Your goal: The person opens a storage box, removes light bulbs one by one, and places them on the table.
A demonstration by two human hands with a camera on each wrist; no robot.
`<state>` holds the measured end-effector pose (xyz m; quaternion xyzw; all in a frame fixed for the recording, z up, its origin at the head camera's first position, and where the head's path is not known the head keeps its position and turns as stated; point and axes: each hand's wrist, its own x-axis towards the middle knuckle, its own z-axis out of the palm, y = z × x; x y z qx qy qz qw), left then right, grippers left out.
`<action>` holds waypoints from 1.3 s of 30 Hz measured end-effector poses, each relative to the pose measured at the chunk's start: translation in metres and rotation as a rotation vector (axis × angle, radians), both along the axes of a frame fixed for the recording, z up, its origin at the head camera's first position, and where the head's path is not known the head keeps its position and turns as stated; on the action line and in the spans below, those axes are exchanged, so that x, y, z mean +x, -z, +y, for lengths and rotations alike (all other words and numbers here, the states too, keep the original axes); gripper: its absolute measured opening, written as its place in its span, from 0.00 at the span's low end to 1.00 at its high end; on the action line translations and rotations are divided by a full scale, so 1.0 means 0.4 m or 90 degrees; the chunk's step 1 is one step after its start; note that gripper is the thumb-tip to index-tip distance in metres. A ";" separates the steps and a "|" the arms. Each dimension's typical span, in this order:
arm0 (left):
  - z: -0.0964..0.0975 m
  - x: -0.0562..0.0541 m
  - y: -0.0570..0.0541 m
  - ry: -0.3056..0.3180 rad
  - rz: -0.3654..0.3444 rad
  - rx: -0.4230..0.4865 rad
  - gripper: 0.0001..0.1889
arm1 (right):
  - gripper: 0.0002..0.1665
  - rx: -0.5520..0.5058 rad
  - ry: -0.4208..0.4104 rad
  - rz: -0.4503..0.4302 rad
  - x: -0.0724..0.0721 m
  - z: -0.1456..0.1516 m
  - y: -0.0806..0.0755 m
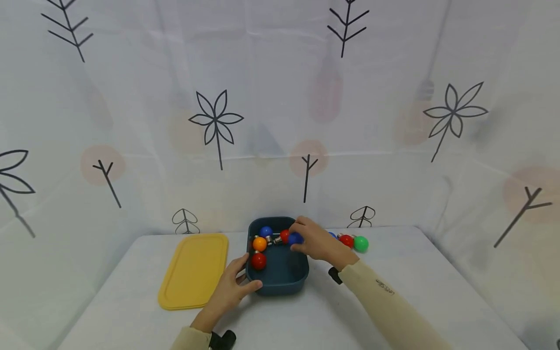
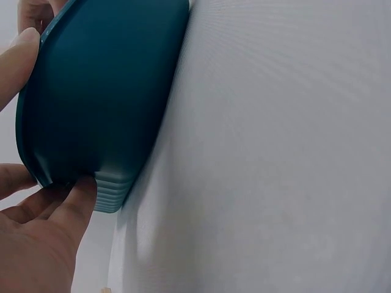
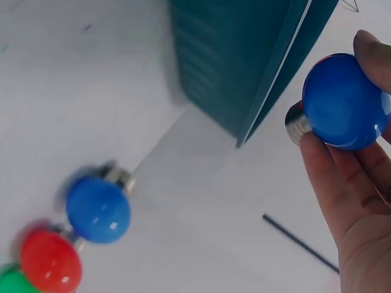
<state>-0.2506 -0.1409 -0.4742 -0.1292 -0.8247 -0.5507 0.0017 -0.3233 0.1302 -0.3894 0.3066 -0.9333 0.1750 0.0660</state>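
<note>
My right hand [image 1: 316, 239] pinches a blue light bulb [image 3: 345, 102] between thumb and fingers, above the right side of a dark teal bin [image 1: 280, 288]. A silver screw base shows on that bulb in the right wrist view. With thumb and fingers my left hand [image 1: 232, 284] grips the bin's near left corner. Inside the bin lie a red bulb [image 1: 258, 261], an orange bulb [image 1: 260, 244] and a blue bulb [image 1: 265, 231]. Another red bulb [image 1: 285, 236] lies there too, partly hidden by the bulb in my right hand.
On the white table right of the bin sit a blue bulb [image 3: 99, 210], a red bulb [image 3: 51, 261] and a green bulb [image 1: 360, 244]. A yellow lid-like tray [image 1: 194, 272] lies flat left of the bin. Behind the table hangs a patterned white cloth [image 1: 262, 184].
</note>
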 end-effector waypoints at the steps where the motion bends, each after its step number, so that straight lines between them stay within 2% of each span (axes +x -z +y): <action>1: 0.000 0.000 0.001 -0.001 0.000 0.000 0.45 | 0.23 -0.005 -0.002 0.009 0.003 0.009 -0.003; 6: 0.000 0.001 -0.001 0.001 0.001 0.000 0.45 | 0.22 -0.032 -0.020 0.069 0.012 0.063 -0.009; 10: 0.001 0.006 -0.007 0.002 0.001 -0.002 0.45 | 0.22 -0.043 -0.011 0.101 0.017 0.112 -0.013; 23: 0.005 0.008 -0.011 -0.001 0.001 -0.006 0.45 | 0.22 -0.070 0.051 0.064 0.010 0.271 0.003; 33: 0.002 0.006 -0.007 0.002 0.008 -0.005 0.45 | 0.23 -0.115 0.117 0.037 -0.017 0.385 0.057; 39: 0.002 0.006 -0.005 0.003 0.008 -0.006 0.45 | 0.24 -0.140 0.135 0.046 -0.039 0.442 0.093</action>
